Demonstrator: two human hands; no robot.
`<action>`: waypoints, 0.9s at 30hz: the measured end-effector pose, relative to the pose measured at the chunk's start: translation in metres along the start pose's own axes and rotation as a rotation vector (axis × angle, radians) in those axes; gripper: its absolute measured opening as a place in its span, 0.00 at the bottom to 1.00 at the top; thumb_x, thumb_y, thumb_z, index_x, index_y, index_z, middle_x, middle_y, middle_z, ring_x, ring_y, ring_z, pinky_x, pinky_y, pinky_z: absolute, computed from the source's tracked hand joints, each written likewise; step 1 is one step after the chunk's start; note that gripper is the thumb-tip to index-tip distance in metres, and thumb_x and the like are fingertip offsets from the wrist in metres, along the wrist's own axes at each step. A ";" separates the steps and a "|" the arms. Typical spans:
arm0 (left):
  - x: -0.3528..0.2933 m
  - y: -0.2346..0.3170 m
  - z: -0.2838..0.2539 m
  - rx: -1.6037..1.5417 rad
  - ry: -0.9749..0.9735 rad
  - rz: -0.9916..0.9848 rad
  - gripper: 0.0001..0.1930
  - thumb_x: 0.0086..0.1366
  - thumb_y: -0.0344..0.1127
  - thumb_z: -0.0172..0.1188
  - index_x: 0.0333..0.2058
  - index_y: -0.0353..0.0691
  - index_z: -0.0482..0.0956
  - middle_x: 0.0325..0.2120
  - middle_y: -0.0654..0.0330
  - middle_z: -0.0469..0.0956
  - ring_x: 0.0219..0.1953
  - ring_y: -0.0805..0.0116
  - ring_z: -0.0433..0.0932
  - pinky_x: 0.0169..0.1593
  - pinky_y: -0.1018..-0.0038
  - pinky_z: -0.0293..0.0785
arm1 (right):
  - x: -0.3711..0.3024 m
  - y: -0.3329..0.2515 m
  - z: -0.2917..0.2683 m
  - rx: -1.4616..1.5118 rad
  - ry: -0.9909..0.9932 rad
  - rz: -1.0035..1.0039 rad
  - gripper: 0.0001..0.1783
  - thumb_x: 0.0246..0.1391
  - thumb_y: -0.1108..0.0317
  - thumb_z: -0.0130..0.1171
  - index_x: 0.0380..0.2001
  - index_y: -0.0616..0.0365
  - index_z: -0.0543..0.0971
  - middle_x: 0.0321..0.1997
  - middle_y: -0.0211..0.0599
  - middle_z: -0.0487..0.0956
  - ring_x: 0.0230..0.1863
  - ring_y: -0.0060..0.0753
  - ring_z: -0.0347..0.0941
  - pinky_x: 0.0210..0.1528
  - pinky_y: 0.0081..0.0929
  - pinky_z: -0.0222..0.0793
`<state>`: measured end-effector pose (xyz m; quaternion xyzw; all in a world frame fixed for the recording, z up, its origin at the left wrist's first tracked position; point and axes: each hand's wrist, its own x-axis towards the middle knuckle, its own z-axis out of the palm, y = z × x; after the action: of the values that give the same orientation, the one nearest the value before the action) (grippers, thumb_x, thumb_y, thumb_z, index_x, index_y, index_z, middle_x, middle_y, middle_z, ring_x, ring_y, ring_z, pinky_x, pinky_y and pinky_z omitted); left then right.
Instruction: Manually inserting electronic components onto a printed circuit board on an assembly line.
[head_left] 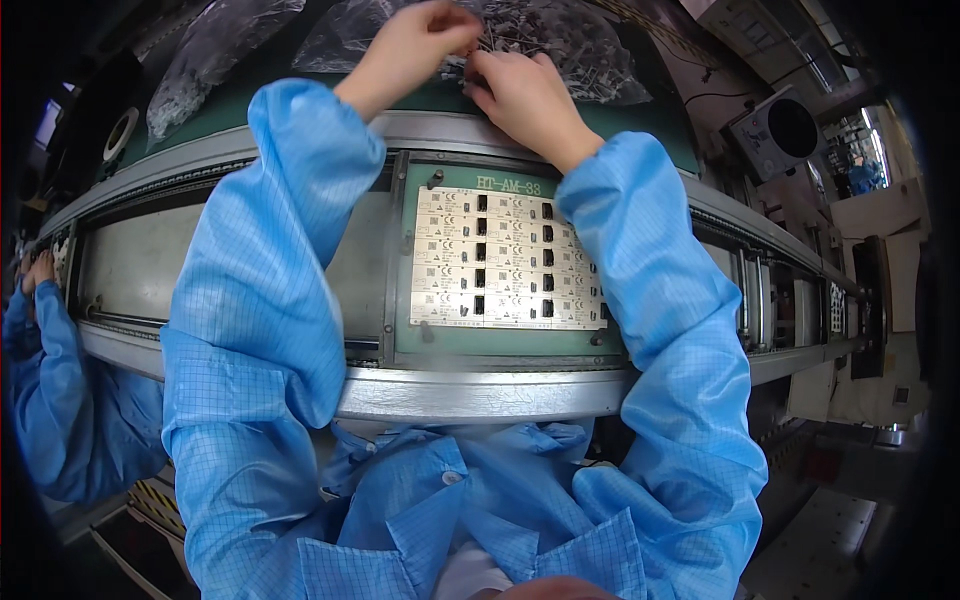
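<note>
Your left hand (418, 48) and right hand (530, 98) meet over the near edge of a clear plastic bag (590, 62), which is full of small grey and pale parts and spreads beyond and to the right of your fingers. Both hands are narrow, the fingers bent and drawn in close to one another — whether either pinches a part, you cannot tell from here. The bag lies on a green surface (672, 128), and a second clear bag (205, 75) of pale parts lies on it, well to the left of your left hand. Just on your side of the hands runs a metal rail (445, 130), and nearer you, between your forearms, a white circuit-board panel (512, 262) sits in a green carrier (480, 347). Two columns of upright black components (482, 203) stand along the panel, with smaller parts beside them; your right sleeve (650, 260) covers part of its right side. A second rail (490, 396) runs closest to your body. Far to the left of your hands, a co-worker's blue sleeve (60, 350) reaches to the line — their hands (40, 270) are together at its end.
</note>
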<state>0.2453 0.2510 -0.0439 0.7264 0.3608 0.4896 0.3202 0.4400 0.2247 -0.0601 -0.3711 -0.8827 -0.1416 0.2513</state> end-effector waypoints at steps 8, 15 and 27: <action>0.055 0.067 -0.024 -0.271 0.143 -0.083 0.14 0.71 0.38 0.59 0.47 0.32 0.81 0.36 0.57 0.83 0.36 0.72 0.80 0.40 0.75 0.76 | 0.033 0.050 -0.013 0.588 0.197 0.430 0.13 0.57 0.67 0.61 0.41 0.64 0.84 0.34 0.45 0.86 0.31 0.39 0.81 0.35 0.32 0.75; -0.080 0.091 -0.059 0.300 -0.178 -0.002 0.11 0.70 0.32 0.62 0.48 0.36 0.85 0.39 0.64 0.85 0.42 0.77 0.81 0.48 0.79 0.76 | 0.006 0.039 -0.109 1.217 0.216 0.669 0.15 0.59 0.73 0.62 0.45 0.74 0.83 0.38 0.40 0.85 0.34 0.26 0.79 0.39 0.20 0.75; -0.146 0.086 -0.057 0.005 -0.188 -0.276 0.12 0.71 0.35 0.63 0.50 0.38 0.84 0.42 0.62 0.85 0.46 0.73 0.82 0.54 0.76 0.77 | -0.086 -0.076 -0.078 0.277 -0.136 0.166 0.07 0.56 0.72 0.66 0.38 0.60 0.83 0.35 0.41 0.85 0.37 0.50 0.80 0.41 0.39 0.75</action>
<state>0.1720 0.0892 -0.0257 0.7132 0.4269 0.3699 0.4151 0.4630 0.0883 -0.0473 -0.4133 -0.8750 0.0283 0.2506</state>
